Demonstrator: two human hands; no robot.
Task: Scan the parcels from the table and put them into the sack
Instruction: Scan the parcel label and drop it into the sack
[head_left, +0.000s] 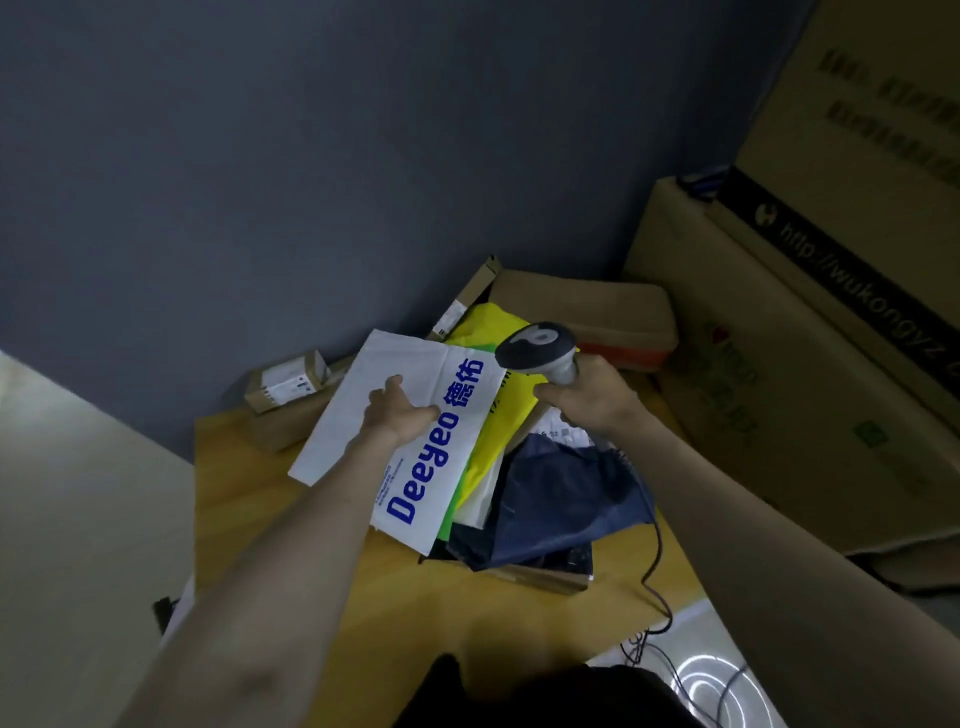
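Parcels are heaped on a wooden table (291, 499) set against a grey wall (311, 156). A white mailer (363, 395) printed with blue "Deeyeo" lettering is held up over the heap by the left hand (402, 413), whose fingers are curled over the mailer's face with the thumb spread toward the lettering; what lies behind the mailer is hidden. A grey scanner (537, 351) is gripped by its handle in the right hand (589, 400), and its dark head is tipped toward the mailer's upper right corner, just beside it. The two hands are kept apart, each clamped on its own item. A black cable (655, 566) is seen running from below the right hand down over the table edge to a tangle on the floor.

Under the mailer a yellow bag (498, 405) is partly covered, with a green edge showing at its lower side. A dark blue bag (561, 499) is spread just right of it, over a white parcel whose label is too blurred to be read. A flat brown box (587, 306) with a red strip is laid at the back of the heap. Two small brown boxes (288, 382) with white labels are stacked at the table's far left, by the wall. Large cartons (779, 364) are piled to the right of the table. No sack can be made out with certainty.
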